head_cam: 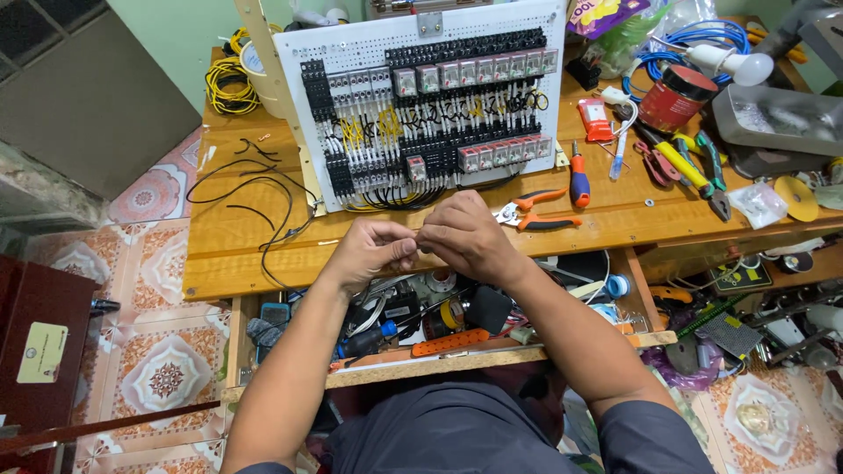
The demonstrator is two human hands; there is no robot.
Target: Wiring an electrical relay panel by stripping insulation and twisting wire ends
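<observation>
Wire end, thin and mostly hidden, is pinched between the fingertips of both hands just above the front edge of the wooden surface [263, 263]; its colour and length cannot be read from the head view. Left hand [373, 253] is curled into a loose fist, knuckles up, thumb and forefinger pressed together toward the right hand. Right hand [468, 239] is arched over it from the other side, fingers bent downward and closed narrow on the same small item, so that the two hands touch at the fingertips. Both forearms rise from the lower edge of the view and converge, elbows spread apart, wrists slightly flexed. Directly behind the hands stands a white perforated panel [351, 48], tilted back, carrying rows of relays and terminal blocks with black and yellow wiring. Loose black wires [255, 189] lie on the surface to the left of the panel, and a coil of yellow wire [226, 83] sits at the far left corner. Just to the right of the right hand lie orange-handled cutters [540, 211], with a red-and-blue screwdriver [579, 175] beyond them. Below the hands, an open drawer [439, 360] under the surface holds mixed tools and tape rolls.
</observation>
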